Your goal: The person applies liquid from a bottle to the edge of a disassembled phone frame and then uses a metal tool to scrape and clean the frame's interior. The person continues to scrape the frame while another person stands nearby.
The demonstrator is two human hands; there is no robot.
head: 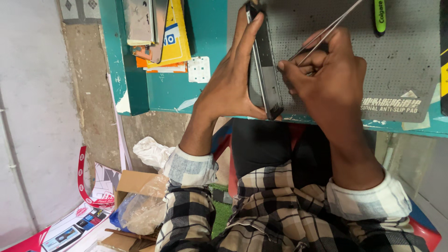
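While your left hand [233,79] grips the dark phone [262,70] on its edge above the grey mat [401,56], your right hand [326,70] pinches metal tweezers [326,30] against the phone's side. Both hands are clenched, over the teal table [205,37].

Phone [262,70]: glossy dark glass, metal edge. Tweezers [326,31]: bright polished metal. Mat [401,60]: matt grey, dimpled rubber. Desk [172,93]: teal paint, chipped. Shirt [280,205]: checked cloth.
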